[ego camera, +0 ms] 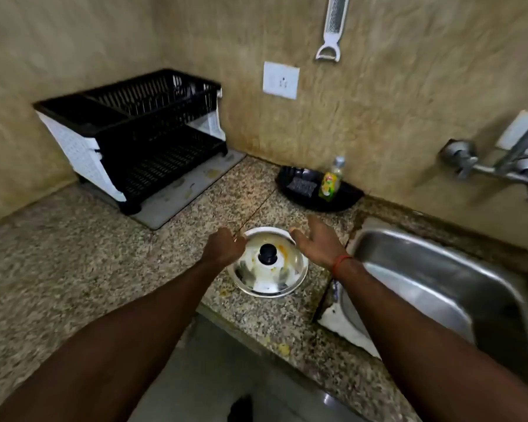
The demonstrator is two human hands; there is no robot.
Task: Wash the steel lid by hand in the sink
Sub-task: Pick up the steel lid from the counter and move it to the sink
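Observation:
A round steel lid (269, 275) with a black knob (268, 253) lies on the granite counter (73, 263), smeared with yellowish food. My left hand (224, 246) hovers at the lid's left rim, fingers loosely curled, holding nothing. My right hand (319, 240) is spread open just right of the lid's far rim, palm facing the lid. Whether either hand touches the rim is unclear. The steel sink (457, 287) is set into the counter to the right.
A black and white dish rack (134, 138) stands on a mat at the back left. A black tray (317, 193) by the wall holds a scrubber and a dish soap bottle (331, 181). The wall tap (500, 166) sits above the sink. A grater (333, 28) hangs on the wall.

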